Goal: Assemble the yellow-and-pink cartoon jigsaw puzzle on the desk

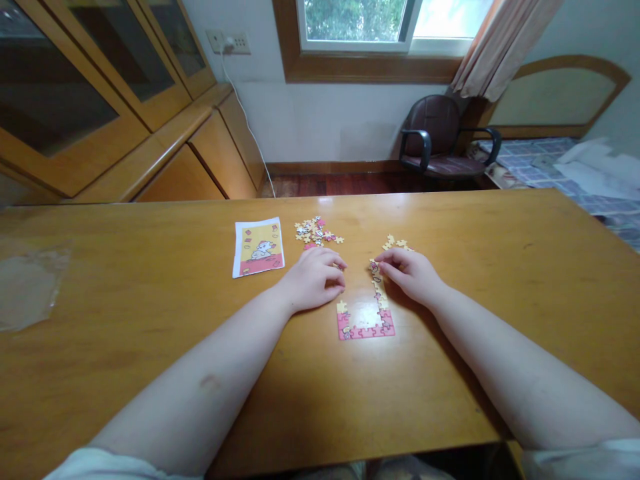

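Note:
A partly joined jigsaw puzzle [367, 333] lies on the table, with a pink bottom edge, a short left side and a taller right side in pink and yellow. At the top of that right side, my right hand [407, 272] pinches a puzzle piece [373, 265] between thumb and fingers. My left hand [317, 277] rests on the tabletop left of the puzzle, fingers curled; whether anything is under them is hidden. Beyond it lies a heap of loose puzzle pieces [314, 231]. Several yellow pieces [395, 243] lie just past my right hand, which covers some.
A picture card [260, 250] with a white duck on yellow and pink lies left of the heap. Clear plastic wrapping [30, 287] is at the table's far left. Past the wooden table [200, 220] stand a cabinet [165, 147], an armchair [440, 137] and a bed [545, 157].

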Demonstrator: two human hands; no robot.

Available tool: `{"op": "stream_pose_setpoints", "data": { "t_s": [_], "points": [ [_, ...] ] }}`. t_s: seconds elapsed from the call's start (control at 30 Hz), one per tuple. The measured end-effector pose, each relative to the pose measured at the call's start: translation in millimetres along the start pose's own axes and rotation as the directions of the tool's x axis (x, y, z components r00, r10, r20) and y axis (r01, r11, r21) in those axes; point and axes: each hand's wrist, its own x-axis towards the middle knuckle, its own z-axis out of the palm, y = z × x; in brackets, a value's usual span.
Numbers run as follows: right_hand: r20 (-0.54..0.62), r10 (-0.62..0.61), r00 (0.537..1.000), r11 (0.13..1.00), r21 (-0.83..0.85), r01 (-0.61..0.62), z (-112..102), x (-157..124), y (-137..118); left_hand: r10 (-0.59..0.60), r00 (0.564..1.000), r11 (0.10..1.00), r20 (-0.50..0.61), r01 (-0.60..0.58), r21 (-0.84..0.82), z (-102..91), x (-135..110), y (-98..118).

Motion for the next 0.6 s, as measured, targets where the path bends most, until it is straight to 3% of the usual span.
{"op": "stream_pose_setpoints", "data": {
  "t_s": [0.6],
  "points": [
    [-0.002,0.0,1.0,1.0,0.015,0.0,1.4,0.1,3.1,-0.032,0.999,0.999,0.008,0.032,0.006,1.3,0.1,-4.1]
  ]
}}
